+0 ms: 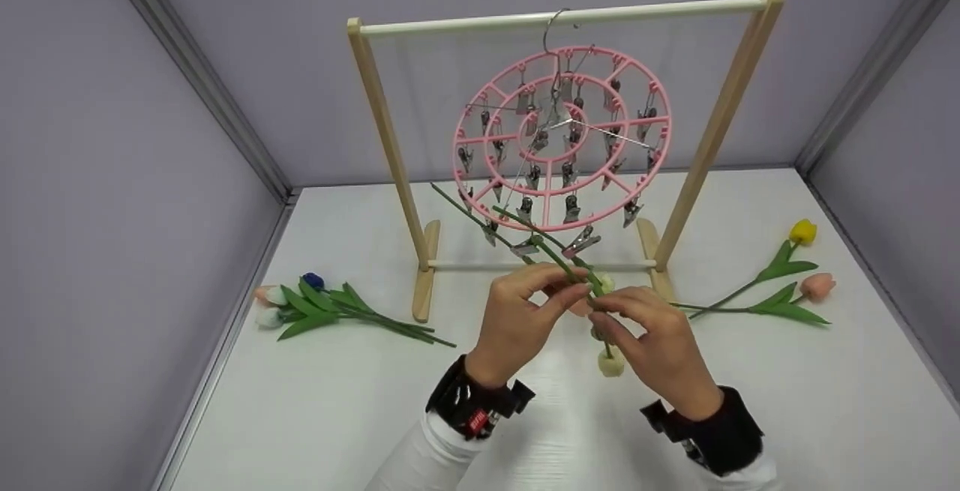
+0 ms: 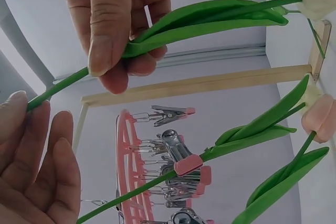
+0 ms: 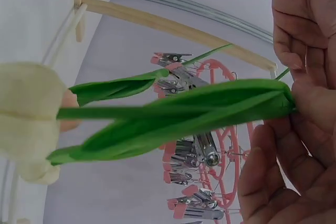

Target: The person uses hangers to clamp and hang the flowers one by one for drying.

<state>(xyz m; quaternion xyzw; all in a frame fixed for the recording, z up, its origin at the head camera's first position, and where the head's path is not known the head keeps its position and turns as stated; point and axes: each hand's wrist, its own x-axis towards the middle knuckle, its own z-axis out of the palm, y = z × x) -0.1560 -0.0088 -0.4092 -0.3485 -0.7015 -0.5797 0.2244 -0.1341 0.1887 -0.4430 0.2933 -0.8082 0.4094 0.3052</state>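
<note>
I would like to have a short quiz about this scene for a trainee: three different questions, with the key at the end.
1. True or false: the left hand and the right hand hold the same white tulip.

2. Which colour is the round hanger?
a) green
b) pink
c) black

3. Fill in: on the table, right of the rack, lie a pink tulip and a ___ tulip.

Key: 1. True; 2. b; 3. yellow

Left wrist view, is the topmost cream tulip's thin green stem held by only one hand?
No, the left hand and the right hand both pinch the thin green stem.
</note>
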